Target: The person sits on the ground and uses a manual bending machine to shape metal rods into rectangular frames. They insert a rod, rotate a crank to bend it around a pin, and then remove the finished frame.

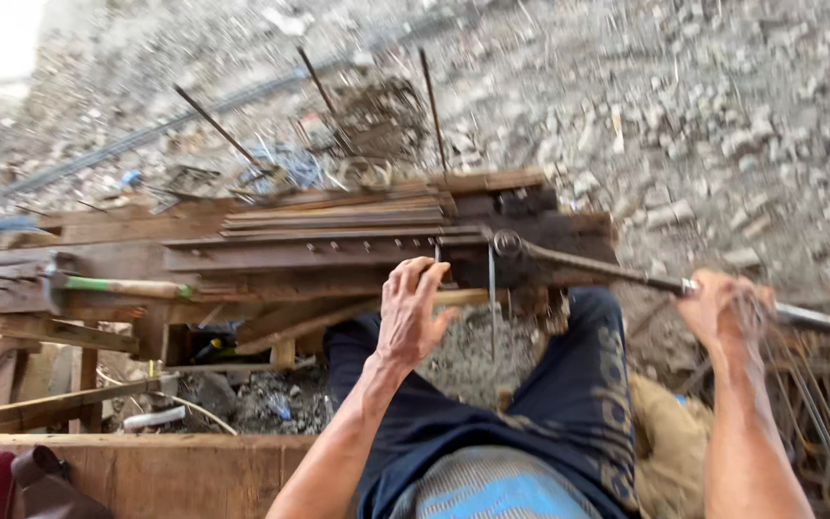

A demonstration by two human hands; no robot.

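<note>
Bending lever (607,266) — right hand's (722,309) grip

- Only one view here, the camera strapped to my head, so no second angle overlaps it.
- It looks steeply down and forward over my lap at the wooden bench (271,259).
- Pretty close in: my forearms fill the bottom edge.
- Rubble ground (684,106) fills the top, motion-blurred.

A wooden tabletop (242,258) is carrying a hammer (117,286) at its left edge, stacked rods (333,219) along its far edge, and a lever (588,264) at its right.
</note>
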